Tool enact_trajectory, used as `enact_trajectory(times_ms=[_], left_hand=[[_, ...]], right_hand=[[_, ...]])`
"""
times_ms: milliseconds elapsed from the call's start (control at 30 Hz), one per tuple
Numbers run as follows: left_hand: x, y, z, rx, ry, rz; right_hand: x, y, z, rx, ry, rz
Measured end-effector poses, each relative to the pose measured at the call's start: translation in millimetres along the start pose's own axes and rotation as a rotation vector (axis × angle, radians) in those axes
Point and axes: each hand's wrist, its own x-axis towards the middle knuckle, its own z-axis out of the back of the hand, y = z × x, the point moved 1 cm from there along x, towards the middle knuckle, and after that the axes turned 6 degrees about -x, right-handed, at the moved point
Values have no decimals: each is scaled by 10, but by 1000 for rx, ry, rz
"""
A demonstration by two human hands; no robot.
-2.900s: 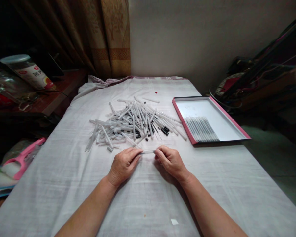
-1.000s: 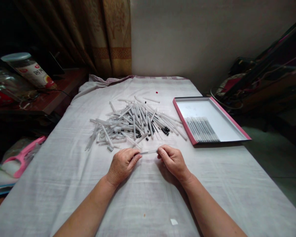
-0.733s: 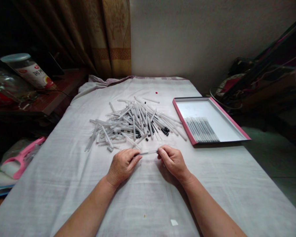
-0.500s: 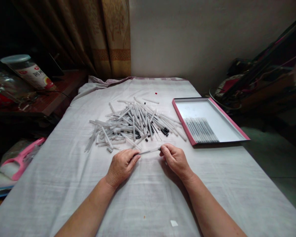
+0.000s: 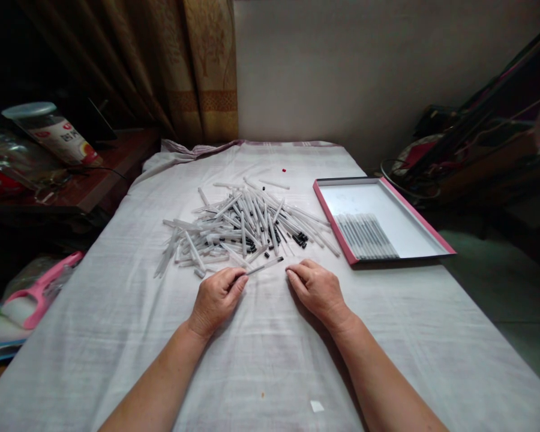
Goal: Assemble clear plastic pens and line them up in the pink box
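Pen (image 5: 264, 266) now in left grip (image 5: 218, 297) only

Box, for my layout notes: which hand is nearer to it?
Right. The right hand is just left of the near left corner of the box, apart from it; the left hand is farther left, holding a pen.

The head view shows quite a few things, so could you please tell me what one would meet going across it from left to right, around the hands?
Pink handle → left hand → black-ended pen held in it → right hand → pink-edged box.
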Motion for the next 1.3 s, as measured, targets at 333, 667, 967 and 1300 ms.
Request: enact_trajectory(times_ms=[333, 667, 967, 1300], left_hand=[[3, 24, -14, -16, 4, -5], [3, -143, -58, -80, 118, -105], [-6, -101, -66, -27, 65, -94], [18, 27, 111, 71, -77, -61]], right_hand=[[-8, -27, -13, 281, -36, -82], [-13, 227, -15, 1190, 120, -336], [9, 112, 17, 1236, 7, -411], [32, 29, 7, 1196, -122, -449]])
